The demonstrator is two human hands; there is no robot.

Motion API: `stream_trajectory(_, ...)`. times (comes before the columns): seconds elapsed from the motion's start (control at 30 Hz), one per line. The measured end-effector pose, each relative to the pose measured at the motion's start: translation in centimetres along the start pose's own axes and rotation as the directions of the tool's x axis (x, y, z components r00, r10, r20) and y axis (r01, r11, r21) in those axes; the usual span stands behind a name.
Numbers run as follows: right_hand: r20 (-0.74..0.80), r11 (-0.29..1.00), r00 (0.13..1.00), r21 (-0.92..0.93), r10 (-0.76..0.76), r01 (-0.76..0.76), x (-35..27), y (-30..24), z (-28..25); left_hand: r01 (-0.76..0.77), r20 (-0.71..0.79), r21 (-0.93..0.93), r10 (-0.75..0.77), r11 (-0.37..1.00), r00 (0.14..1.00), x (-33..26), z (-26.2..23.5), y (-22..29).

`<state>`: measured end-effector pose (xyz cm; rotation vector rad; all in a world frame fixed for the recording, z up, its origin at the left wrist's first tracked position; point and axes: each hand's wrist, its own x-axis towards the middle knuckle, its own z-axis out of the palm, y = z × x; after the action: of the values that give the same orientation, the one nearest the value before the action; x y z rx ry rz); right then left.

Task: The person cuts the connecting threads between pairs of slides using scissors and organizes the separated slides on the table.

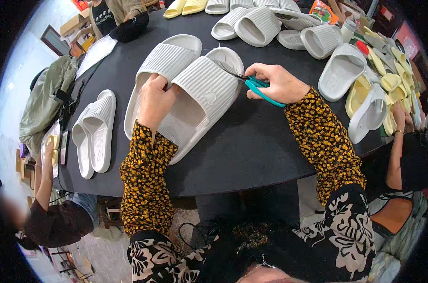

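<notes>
on my feed i see two large grey slides (209, 87) before me, toes pointing away and rightward, long axes slanting. the dark tabletop (256, 155) curves; co-workers (58, 221) flank it. smaller slides (101, 137) lie left, piled footwear (391, 82) right; the left sleeve (145, 179) hides some heel. the left hand (156, 99), nearly closed, pinches adjoining straps; the right hand (282, 82) wraps teal scissors (266, 96).

Forearms (325, 146) extended forward; left hand (155, 100) curled, right hand (281, 83) gripping, turned inward.

Co-workers (60, 221) around a dark table (270, 146) strewn with slippers (207, 80) suggest a workshop
</notes>
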<state>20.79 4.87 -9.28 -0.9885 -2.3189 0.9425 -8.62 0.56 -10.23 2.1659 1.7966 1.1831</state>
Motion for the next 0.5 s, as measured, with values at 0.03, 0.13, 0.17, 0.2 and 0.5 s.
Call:
stream_trajectory(0.03,0.002,1.0,1.0,0.002,-0.005,0.005,0.1,0.0,0.1,-0.014,-0.005,-0.026,0.014,1.0,1.0,-0.1,0.1,-0.3)
stream_trajectory(0.13,0.025,1.0,0.999,-0.009,0.022,-0.021,0.0,-0.3,0.1,-0.042,-0.016,-0.049,0.041,0.998,0.999,-0.1,0.5,-0.9)
stream_trajectory(0.17,0.022,0.999,0.999,-0.02,0.032,-0.032,-0.1,-0.5,0.0,-0.054,-0.019,-0.045,0.053,0.998,0.998,-0.1,0.5,-0.9)
stream_trajectory(0.2,0.02,0.999,0.999,-0.027,0.045,-0.045,-0.1,-0.6,0.0,-0.053,-0.018,-0.045,0.053,0.998,0.998,0.0,0.5,-0.9)
stream_trajectory(0.5,-0.043,0.999,0.998,0.026,0.041,-0.04,0.2,0.3,-0.2,-0.034,0.049,-0.06,0.037,0.998,0.998,-0.1,0.7,-0.2)
